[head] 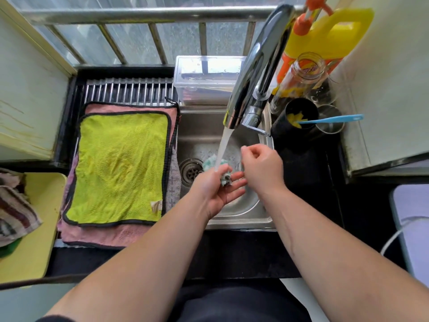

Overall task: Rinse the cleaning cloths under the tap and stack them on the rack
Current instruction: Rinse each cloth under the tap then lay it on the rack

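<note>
- Our left grip (217, 189), palm up over the stainless steel sink (241, 214), pins a small wet green-and-white cloth (226, 178) between thumb and fingers, right under the water stream (224, 142) from the chrome tap (255, 66).
- Our right grip (261, 167) hovers just beside it, fingers loosely curled, with nothing in it that we can see.
- A lime-green cloth with black edging (116, 166) lies flat on a pink cloth (104, 237) over the metal-bar rack (130, 91), left of the sink.
</note>
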